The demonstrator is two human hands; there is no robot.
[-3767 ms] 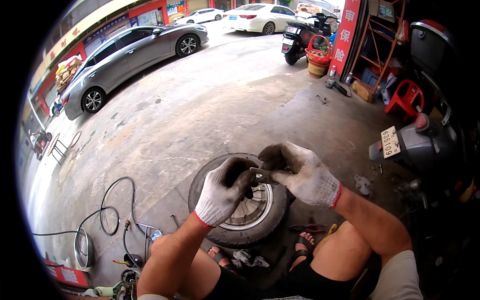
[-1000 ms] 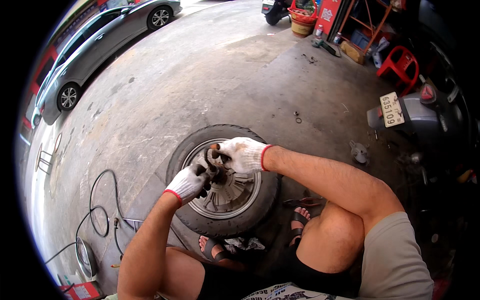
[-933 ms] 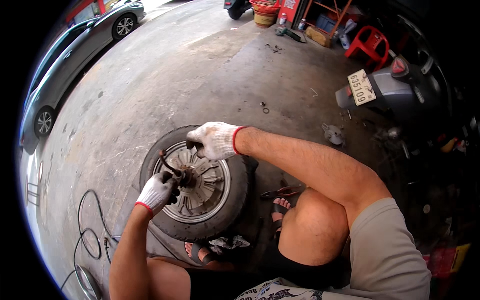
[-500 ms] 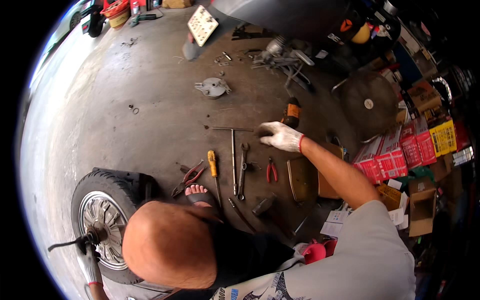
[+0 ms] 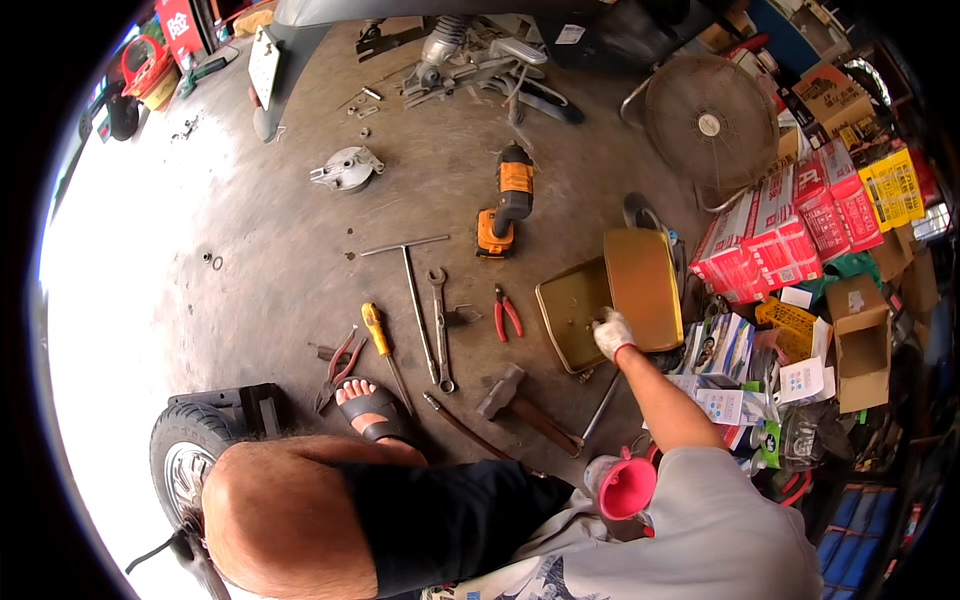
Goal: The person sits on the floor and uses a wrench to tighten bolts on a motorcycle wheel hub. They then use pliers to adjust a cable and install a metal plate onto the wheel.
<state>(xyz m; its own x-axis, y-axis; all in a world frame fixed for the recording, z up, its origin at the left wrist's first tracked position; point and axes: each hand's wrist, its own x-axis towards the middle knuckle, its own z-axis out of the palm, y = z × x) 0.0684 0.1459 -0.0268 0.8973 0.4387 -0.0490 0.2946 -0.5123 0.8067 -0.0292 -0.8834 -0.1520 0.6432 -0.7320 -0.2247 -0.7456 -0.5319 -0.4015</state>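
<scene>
The gloved right hand is being reached into the tin tray, near its right edge; its grip cannot be told, so small parts are best being pinched carefully.

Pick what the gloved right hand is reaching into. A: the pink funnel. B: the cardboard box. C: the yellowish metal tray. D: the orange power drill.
C: the right hand rests at the edge of the yellowish metal tray, apart from the funnel, box and drill.
</scene>
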